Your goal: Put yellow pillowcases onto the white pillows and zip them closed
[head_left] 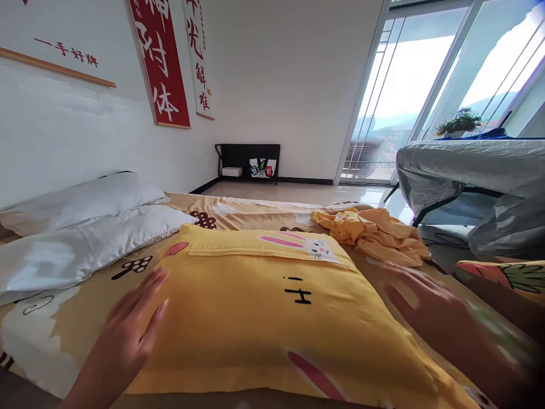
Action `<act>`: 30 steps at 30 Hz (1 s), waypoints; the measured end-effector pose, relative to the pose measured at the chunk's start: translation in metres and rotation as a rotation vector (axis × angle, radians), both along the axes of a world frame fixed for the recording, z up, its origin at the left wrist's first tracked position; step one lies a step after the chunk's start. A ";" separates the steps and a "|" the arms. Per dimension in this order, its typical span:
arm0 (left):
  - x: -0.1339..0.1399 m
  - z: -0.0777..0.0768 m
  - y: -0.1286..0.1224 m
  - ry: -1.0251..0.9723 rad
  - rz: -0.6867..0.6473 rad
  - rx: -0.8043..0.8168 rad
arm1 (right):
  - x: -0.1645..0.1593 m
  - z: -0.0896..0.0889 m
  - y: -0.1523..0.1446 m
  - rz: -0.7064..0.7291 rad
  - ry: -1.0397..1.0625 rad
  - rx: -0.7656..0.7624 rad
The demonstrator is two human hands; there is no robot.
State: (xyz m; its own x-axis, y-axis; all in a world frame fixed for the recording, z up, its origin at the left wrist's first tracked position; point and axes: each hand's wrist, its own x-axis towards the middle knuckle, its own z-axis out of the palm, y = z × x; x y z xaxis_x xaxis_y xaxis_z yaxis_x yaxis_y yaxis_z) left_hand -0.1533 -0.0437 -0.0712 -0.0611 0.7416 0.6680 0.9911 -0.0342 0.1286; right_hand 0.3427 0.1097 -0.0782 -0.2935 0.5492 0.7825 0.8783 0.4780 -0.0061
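Observation:
A plump yellow pillow [238,318] with a printed rabbit and the letters "Hi!" lies flat on the patterned bed sheet [97,295]. Along its far side runs the flap of the pillowcase. My left hand [131,329] is at the pillow's left edge, fingers stretched out and thumb apart. Over at the right edge, my right hand [430,307] is slightly blurred, its fingers extended and the thumb spread. Neither hand grips anything; whether they touch the pillow I cannot tell for certain.
Two white pillows [106,238] lie at the left by the wall. A crumpled yellow cloth [374,230] sits at the far right of the bed. Beyond it stands a table with a grey cover [468,165]. A black shelf [242,156] is against the back wall.

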 end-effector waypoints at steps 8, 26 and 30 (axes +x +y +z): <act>0.111 0.113 0.185 0.073 -0.140 -0.187 | -0.173 0.106 0.088 0.103 -0.112 -0.251; -0.024 -0.009 0.252 -0.224 0.106 -0.719 | -0.121 -0.024 0.167 -0.043 0.014 -0.850; -0.078 -0.023 0.240 -0.370 0.354 -0.641 | -0.087 -0.038 0.181 -0.131 0.174 -0.950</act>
